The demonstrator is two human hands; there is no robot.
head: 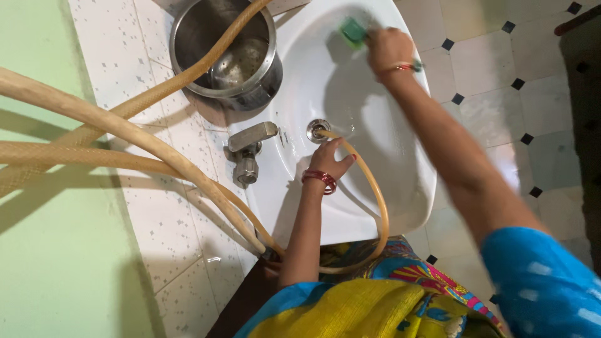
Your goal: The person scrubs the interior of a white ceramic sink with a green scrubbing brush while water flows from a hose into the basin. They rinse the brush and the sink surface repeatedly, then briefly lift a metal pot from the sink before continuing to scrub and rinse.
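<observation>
Head view: right hand (389,50) fingers grasp a green sponge (353,30); left hand (330,159) fingers pinch a hose (375,194) by the drain (316,130).

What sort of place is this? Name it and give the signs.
Likely a home washroom or wash area: a white basin with a metal tap, tiled wall and floor, and a steel pot.

steel pot (235,59), metal tap (249,150).
</observation>
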